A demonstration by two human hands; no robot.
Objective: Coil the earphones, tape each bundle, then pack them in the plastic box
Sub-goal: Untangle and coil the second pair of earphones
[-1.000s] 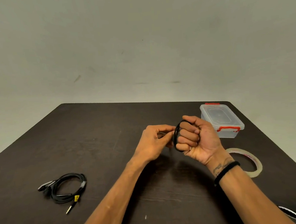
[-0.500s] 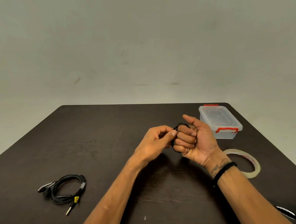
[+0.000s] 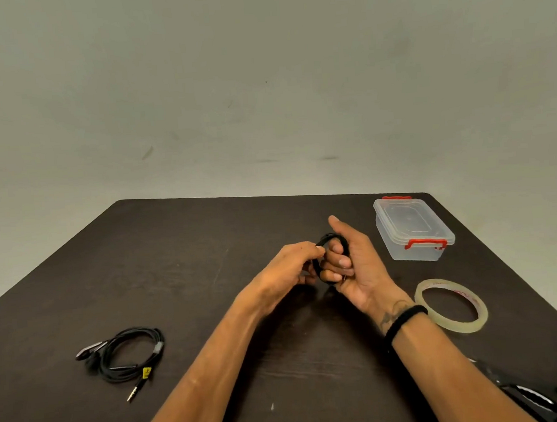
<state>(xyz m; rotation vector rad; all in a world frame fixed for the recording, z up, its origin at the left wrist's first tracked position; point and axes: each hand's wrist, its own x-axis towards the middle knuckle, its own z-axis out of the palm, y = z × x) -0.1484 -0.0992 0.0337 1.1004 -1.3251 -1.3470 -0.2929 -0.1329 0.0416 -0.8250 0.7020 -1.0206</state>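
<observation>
Coiling is the step in hand, judging by the head view: the right hand (image 3: 350,265) has its fingers curled through a small black cord coil (image 3: 330,240) held above the table (image 3: 206,235) at centre, while the left hand (image 3: 291,267) pinches the coil's near edge at about 9 o'clock of it. A second coil (image 3: 129,353) lies at 8 o'clock, apparently already taped; the tape roll (image 3: 451,304) sits untouched at 4 o'clock and the box (image 3: 413,231) at 2 o'clock is lidded and looks empty. Taping this bundle, opening the box and packing all remain, and dark items at the 5 o'clock corner may be more earphones, though I cannot tell.
</observation>
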